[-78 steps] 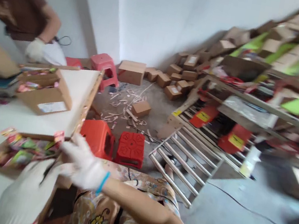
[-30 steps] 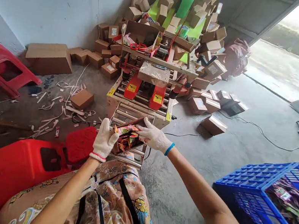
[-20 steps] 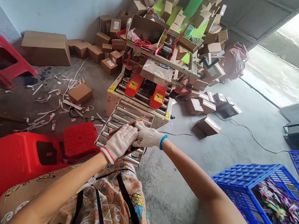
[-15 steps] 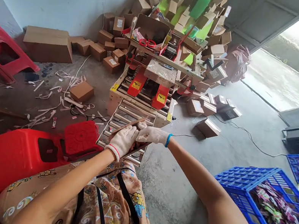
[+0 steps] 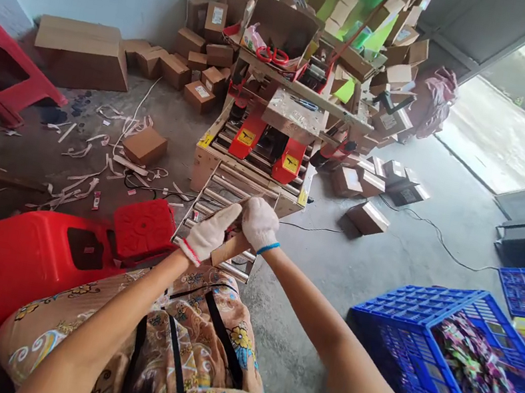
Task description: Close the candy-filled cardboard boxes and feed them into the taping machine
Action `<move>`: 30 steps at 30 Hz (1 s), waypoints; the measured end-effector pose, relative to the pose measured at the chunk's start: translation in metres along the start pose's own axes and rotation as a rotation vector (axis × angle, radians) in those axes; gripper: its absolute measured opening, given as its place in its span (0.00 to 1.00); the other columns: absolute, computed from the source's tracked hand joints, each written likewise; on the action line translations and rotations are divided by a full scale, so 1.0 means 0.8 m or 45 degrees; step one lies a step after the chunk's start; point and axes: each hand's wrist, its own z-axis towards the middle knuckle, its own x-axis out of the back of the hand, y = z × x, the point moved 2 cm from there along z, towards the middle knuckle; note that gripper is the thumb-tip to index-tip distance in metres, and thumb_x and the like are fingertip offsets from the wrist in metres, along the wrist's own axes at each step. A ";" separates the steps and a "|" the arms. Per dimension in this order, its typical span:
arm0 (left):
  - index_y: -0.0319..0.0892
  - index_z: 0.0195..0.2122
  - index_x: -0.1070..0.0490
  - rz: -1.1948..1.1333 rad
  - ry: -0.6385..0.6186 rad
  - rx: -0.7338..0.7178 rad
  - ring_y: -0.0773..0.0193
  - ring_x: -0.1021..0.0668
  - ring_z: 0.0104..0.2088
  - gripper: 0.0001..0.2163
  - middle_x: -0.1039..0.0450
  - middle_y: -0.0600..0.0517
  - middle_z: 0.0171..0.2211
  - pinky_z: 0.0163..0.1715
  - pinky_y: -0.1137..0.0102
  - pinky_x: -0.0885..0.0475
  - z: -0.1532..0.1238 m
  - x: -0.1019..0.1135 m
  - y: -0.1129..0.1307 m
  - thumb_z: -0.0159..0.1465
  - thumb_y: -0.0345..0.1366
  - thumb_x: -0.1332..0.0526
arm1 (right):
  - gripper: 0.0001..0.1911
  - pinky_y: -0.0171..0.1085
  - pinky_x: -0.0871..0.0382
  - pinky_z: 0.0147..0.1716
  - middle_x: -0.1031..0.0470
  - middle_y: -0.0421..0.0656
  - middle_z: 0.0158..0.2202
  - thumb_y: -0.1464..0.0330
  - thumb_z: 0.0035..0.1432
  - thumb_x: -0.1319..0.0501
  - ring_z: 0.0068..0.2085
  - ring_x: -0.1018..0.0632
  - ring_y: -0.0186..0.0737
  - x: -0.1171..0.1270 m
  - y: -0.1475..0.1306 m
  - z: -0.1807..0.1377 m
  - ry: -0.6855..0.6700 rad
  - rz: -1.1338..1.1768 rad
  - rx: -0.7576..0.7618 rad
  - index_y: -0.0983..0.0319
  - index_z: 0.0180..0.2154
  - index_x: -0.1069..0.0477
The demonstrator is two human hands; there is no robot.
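Note:
Both my hands wear white knit gloves and are at a small cardboard box [image 5: 231, 250] low over the near end of a roller conveyor [image 5: 220, 187]. My left hand [image 5: 210, 233] grips the box's left side, its fingers pointing away from me along the edge. Across the top far side, my right hand [image 5: 259, 221] is curled over the cardboard, fingers bent and partly hidden. One brown flap shows between the wrists. The gloves cover most of the box, so its contents cannot be made out.
Beyond the rollers stands a red carton-sealing machine [image 5: 273, 137] with red scissors [image 5: 271, 56] on top. Cardboard boxes [image 5: 199, 96] are heaped behind it. Red stools [image 5: 21, 269] lie at left. A blue crate [image 5: 423, 320] holding small packets stands at right, beside a blurred shape.
The right hand has turned and curled over the box, and the raised flaps have come down. The left hand has shifted slightly left. A blurred shape has appeared beside the blue crate.

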 end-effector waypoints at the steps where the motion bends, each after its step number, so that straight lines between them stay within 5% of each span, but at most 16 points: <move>1: 0.41 0.75 0.42 -0.056 0.063 -0.036 0.63 0.28 0.69 0.30 0.35 0.47 0.72 0.68 0.68 0.31 -0.004 0.011 0.000 0.71 0.26 0.53 | 0.15 0.41 0.36 0.43 0.24 0.55 0.51 0.67 0.70 0.47 0.48 0.24 0.50 -0.006 -0.003 0.008 0.001 -0.021 -0.009 0.65 0.53 0.30; 5: 0.44 0.75 0.41 -0.133 0.246 -0.101 0.60 0.36 0.74 0.27 0.37 0.49 0.73 0.75 0.60 0.41 0.005 0.063 0.000 0.76 0.34 0.54 | 0.16 0.43 0.37 0.43 0.25 0.56 0.49 0.65 0.72 0.50 0.47 0.25 0.51 -0.018 -0.006 0.020 0.037 -0.024 0.038 0.66 0.52 0.30; 8: 0.38 0.76 0.46 -0.175 0.127 0.325 0.51 0.40 0.75 0.33 0.42 0.44 0.75 0.76 0.55 0.45 0.026 0.077 -0.010 0.72 0.42 0.44 | 0.15 0.44 0.37 0.44 0.24 0.55 0.48 0.66 0.71 0.48 0.47 0.25 0.52 -0.018 -0.002 0.015 0.080 0.012 0.063 0.65 0.51 0.29; 10: 0.37 0.77 0.50 -0.297 -0.138 0.547 0.48 0.37 0.74 0.36 0.41 0.41 0.74 0.73 0.57 0.40 0.025 0.062 -0.007 0.72 0.46 0.43 | 0.14 0.44 0.36 0.46 0.24 0.55 0.49 0.68 0.68 0.45 0.48 0.25 0.52 -0.017 0.005 0.015 0.136 0.060 0.018 0.64 0.51 0.29; 12: 0.38 0.79 0.54 -0.319 -0.330 0.575 0.50 0.36 0.74 0.36 0.44 0.41 0.76 0.72 0.60 0.39 0.008 0.036 0.013 0.74 0.48 0.46 | 0.15 0.45 0.36 0.49 0.24 0.55 0.50 0.71 0.64 0.44 0.50 0.26 0.53 -0.015 0.012 0.021 0.228 0.168 -0.076 0.65 0.51 0.28; 17: 0.43 0.80 0.60 0.133 -0.376 0.536 0.39 0.52 0.78 0.40 0.70 0.43 0.80 0.74 0.51 0.45 -0.051 -0.019 0.081 0.73 0.54 0.47 | 0.20 0.50 0.41 0.61 0.25 0.57 0.56 0.73 0.65 0.46 0.57 0.28 0.54 -0.018 0.017 0.048 0.350 0.393 -0.133 0.65 0.57 0.29; 21: 0.48 0.80 0.57 0.178 -0.437 0.526 0.30 0.46 0.76 0.41 0.69 0.46 0.80 0.68 0.44 0.37 -0.057 -0.018 0.097 0.71 0.59 0.46 | 0.25 0.48 0.37 0.64 0.25 0.55 0.60 0.69 0.67 0.49 0.61 0.27 0.51 -0.033 0.018 0.051 0.354 0.597 -0.152 0.64 0.63 0.31; 27: 0.45 0.80 0.58 -0.015 -0.661 0.379 0.34 0.40 0.74 0.45 0.70 0.43 0.80 0.71 0.45 0.41 -0.040 0.010 0.068 0.69 0.64 0.48 | 0.40 0.59 0.50 0.74 0.52 0.56 0.78 0.54 0.72 0.54 0.78 0.51 0.57 -0.077 0.027 -0.037 0.202 0.756 -0.047 0.67 0.76 0.53; 30: 0.50 0.77 0.45 -0.399 -0.589 0.349 0.47 0.40 0.76 0.36 0.51 0.47 0.78 0.73 0.54 0.43 -0.030 0.017 0.049 0.71 0.59 0.47 | 0.45 0.63 0.55 0.74 0.58 0.58 0.79 0.50 0.70 0.49 0.79 0.56 0.63 -0.083 0.017 -0.111 0.076 0.555 0.280 0.67 0.77 0.56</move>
